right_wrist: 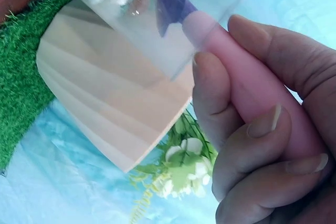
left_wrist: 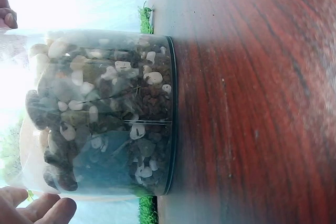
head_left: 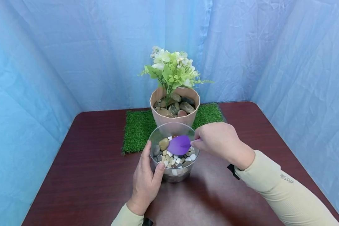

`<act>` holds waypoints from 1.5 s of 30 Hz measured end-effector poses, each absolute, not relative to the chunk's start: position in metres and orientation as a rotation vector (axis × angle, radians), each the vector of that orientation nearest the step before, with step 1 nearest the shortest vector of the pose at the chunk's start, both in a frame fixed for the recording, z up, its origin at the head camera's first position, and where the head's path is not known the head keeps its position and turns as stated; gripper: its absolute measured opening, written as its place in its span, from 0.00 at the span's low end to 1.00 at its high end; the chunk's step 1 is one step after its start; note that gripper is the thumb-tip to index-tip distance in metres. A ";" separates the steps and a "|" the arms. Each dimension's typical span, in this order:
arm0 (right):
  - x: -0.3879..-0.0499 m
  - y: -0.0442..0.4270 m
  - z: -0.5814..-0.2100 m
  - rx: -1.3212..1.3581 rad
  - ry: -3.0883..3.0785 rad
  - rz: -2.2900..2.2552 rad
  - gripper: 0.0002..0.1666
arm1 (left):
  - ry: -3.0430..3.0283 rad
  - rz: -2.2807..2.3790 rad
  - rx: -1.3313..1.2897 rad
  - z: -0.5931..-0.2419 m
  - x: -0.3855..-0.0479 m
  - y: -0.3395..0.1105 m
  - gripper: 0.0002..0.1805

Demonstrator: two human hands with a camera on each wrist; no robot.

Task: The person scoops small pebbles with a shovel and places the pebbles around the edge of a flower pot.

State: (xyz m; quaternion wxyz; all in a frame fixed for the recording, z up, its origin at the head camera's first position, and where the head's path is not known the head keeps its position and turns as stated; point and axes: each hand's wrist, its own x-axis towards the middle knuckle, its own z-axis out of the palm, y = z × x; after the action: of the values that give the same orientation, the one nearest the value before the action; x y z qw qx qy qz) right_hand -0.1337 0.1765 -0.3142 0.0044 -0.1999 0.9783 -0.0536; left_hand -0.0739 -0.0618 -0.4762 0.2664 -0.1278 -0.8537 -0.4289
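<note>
A clear plastic pot (head_left: 176,179) stands on the table with white, tan and grey pebbles (head_left: 172,161) in it. Through its wall in the left wrist view, reddish-brown bits (left_wrist: 157,95) show low among the pebbles (left_wrist: 73,77). My right hand (head_left: 218,141) grips the pink handle (right_wrist: 257,85) of a small trowel, fingers curled round it. The trowel's purple blade (head_left: 179,145) is inside the pot, over the stones. My left hand (head_left: 147,179) rests against the pot's left side with fairly straight fingers (left_wrist: 47,208), thumb at the near rim.
Behind the pot, a peach planter (head_left: 173,121) holds larger stones (head_left: 186,107) and white flowers with green leaves (head_left: 172,67). It stands on a green grass mat (head_left: 138,128). The dark red wooden table (head_left: 87,166) is surrounded by blue curtains (head_left: 115,47).
</note>
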 end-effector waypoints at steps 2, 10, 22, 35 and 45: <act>-0.134 0.177 -0.317 -0.631 3.069 -0.183 0.17 | -2.309 -1.159 -0.344 -0.476 -0.074 -0.062 0.46; -0.134 0.181 -0.320 -0.635 3.088 -0.255 0.07 | -2.296 -1.159 -0.348 -0.477 -0.075 -0.062 0.45; -0.135 0.171 -0.324 -0.754 3.171 -0.279 0.08 | -2.301 -1.166 -0.334 -0.477 -0.074 -0.063 0.46; -0.140 0.170 -0.330 -0.709 3.035 -0.473 0.07 | -2.313 -1.173 -0.332 -0.477 -0.073 -0.062 0.46; -0.142 0.181 -0.334 -0.680 2.941 -0.656 0.06 | -2.313 -1.167 -0.331 -0.477 -0.074 -0.062 0.47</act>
State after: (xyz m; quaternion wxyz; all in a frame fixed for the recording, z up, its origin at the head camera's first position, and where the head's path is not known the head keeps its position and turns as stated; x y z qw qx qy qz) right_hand -0.1420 0.1809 -0.3336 0.0263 -0.2199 0.9518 -0.2122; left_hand -0.0739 -0.0623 -0.4772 0.2620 -0.1224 -0.8546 -0.4313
